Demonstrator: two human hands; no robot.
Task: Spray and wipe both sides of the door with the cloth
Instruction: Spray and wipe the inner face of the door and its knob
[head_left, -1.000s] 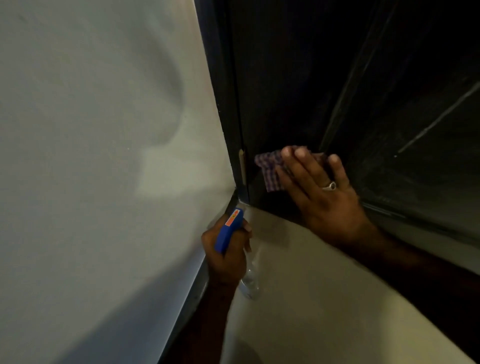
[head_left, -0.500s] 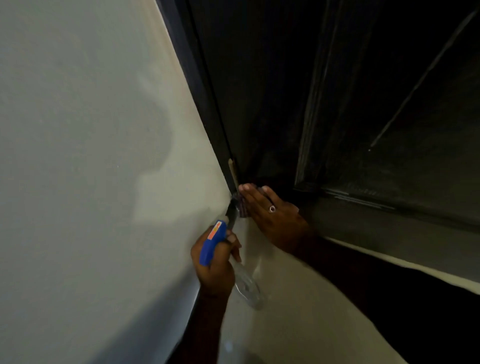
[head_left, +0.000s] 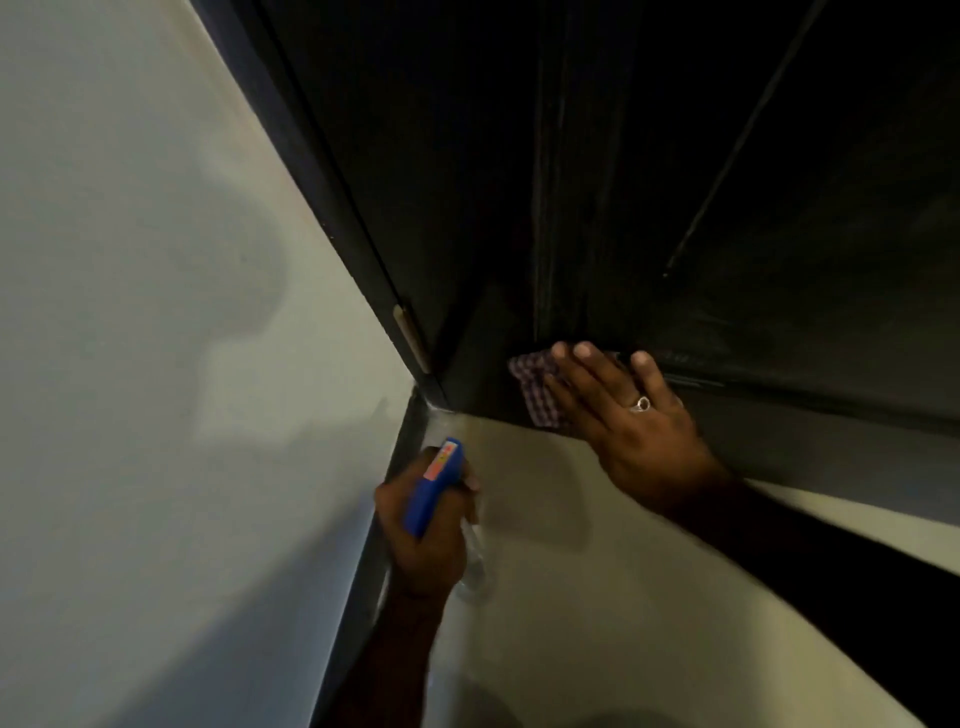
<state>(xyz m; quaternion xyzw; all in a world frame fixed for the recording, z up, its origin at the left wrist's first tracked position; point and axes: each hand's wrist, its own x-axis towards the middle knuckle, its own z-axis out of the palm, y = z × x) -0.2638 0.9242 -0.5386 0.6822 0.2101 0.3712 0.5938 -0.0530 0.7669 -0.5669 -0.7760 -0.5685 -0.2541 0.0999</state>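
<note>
The dark door (head_left: 701, 171) fills the upper right, dimly lit, with raised panel lines. My right hand (head_left: 628, 415), a ring on one finger, lies flat with spread fingers and presses a checked cloth (head_left: 535, 387) against the door's bottom edge. Part of the cloth sticks out left of the fingers. My left hand (head_left: 426, 535) is lower down near the wall corner, wrapped around a spray bottle (head_left: 434, 486) with a blue head and clear body, held upright above the floor.
A pale wall (head_left: 156, 364) covers the left half. The dark door frame (head_left: 322, 197) with a hinge (head_left: 413, 338) runs diagonally into the corner. A light floor (head_left: 597, 597) lies below the door.
My right hand has slid the cloth to the right along the door's bottom, away from the hinge corner. The left hand with the bottle has stayed near the corner.
</note>
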